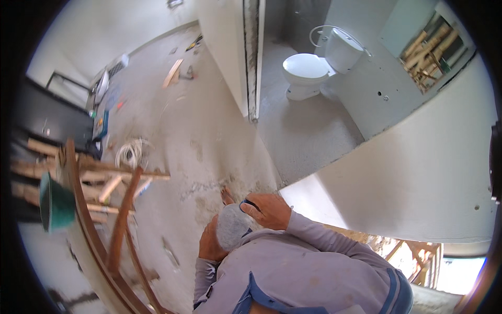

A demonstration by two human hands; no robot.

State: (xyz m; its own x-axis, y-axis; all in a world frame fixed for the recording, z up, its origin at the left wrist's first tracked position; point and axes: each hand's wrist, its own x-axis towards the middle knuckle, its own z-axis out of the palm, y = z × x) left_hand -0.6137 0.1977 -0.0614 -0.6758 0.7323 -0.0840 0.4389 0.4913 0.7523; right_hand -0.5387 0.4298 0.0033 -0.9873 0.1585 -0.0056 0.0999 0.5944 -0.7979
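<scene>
Left hand (210, 242), right hand (272, 210) at grey cloth (232, 228), can't tell grips; floor (175, 131) runs ahead beside wall edge (252, 68), wood pile (107, 189) left.

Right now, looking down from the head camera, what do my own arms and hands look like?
Your left hand and right hand are both bare, with no gloves showing. Your arms wear long, loose, creased sleeves in a pale greyish mauve, reaching to about the wrists. Blue bands with a paler stripe mark the right shoulder.
</scene>
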